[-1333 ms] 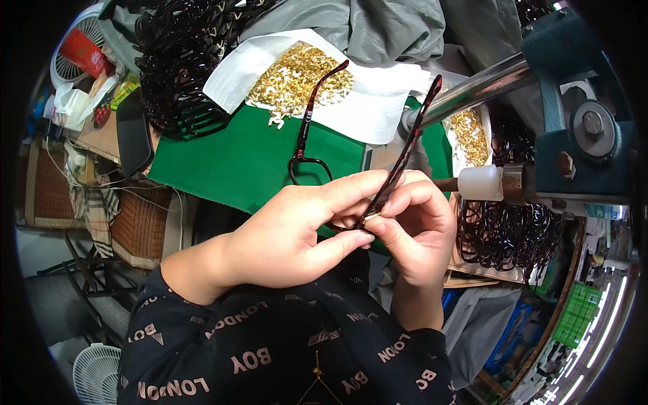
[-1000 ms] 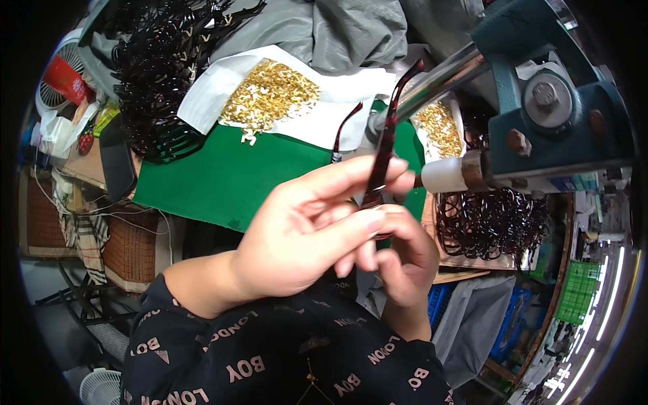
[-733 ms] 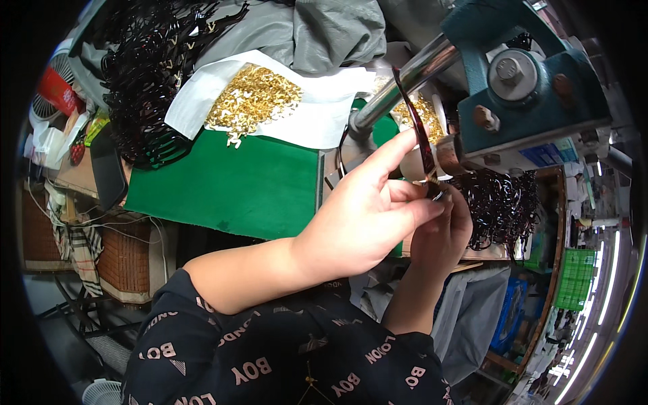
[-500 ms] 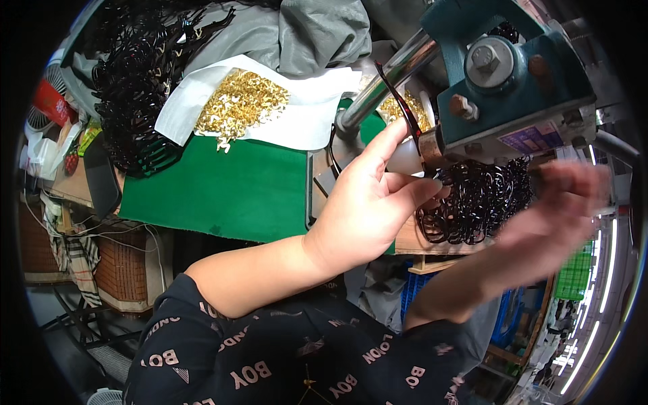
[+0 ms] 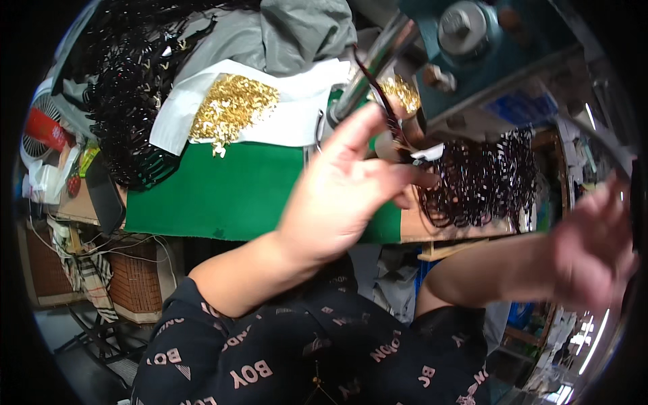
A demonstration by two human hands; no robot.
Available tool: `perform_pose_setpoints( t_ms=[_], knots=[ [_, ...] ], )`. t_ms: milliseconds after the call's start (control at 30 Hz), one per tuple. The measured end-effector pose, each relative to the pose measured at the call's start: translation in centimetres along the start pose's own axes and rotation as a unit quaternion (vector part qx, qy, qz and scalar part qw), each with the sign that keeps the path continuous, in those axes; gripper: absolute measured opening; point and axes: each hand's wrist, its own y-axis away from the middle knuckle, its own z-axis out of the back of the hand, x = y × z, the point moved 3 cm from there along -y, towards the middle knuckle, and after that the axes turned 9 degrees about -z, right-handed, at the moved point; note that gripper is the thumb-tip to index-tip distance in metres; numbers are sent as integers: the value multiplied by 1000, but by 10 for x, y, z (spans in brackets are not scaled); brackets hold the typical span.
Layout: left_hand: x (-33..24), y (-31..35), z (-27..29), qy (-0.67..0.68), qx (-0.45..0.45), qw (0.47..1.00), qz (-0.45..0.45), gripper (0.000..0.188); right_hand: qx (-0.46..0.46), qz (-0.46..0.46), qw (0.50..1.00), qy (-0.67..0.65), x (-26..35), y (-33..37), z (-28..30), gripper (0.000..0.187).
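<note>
**My left hand (image 5: 337,192) had the eyeglass frame (image 5: 387,108), my right hand (image 5: 592,250) was a blur!**

And there it was, the dark frame, up over the right half of the bench (image 5: 432,228), its near end pinched between my left thumb and fingers while the index finger pointed up alongside the temple! That temple leaned away toward the far edge, its tip crossing in front of the shiny metal post (image 5: 368,64). Right behind it loomed the green machine (image 5: 499,77); whether frame and machine touched, I couldn't tell.

Out wide, past the bench's right edge, was my right hand, too smeared for me to say whether its fingers were spread or closed!

Across the middle, the green mat (image 5: 202,196) reached the bench's front edge, with white paper (image 5: 310,121) behind it bearing a heap of gold-coloured pieces (image 5: 236,104). A big tangle of dark frames (image 5: 128,94) filled the far left corner, a dark phone (image 5: 106,196) sat near the front left corner, and a second dark pile (image 5: 482,182) crowded the right end, just beyond my left fingertips!
</note>
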Motion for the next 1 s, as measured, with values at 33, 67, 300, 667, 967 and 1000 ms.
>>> perform_pose_setpoints(
  t_ms=[33,67,300,667,967,1000],
  knots=[
    [-12,12,9,-13,-20,999,-44,61,-14,-20,999,41,-18,8,2,44],
    [-23,18,18,-5,-35,999,-25,63,-61,-100,985,123,-45,26,12,37],
    [-58,59,167,-153,-208,966,-15,45,318,-296,699,568,-237,188,24,37],
    [-33,38,105,-855,107,504,-66,58,342,-231,715,565,-241,191,18,19],
    [-21,69,127,-782,131,607,-51,42,281,-199,800,491,-214,199,10,10],
    [-27,67,122,-740,106,661,-65,42,193,-368,843,342,-204,209,18,13]
  ],
)
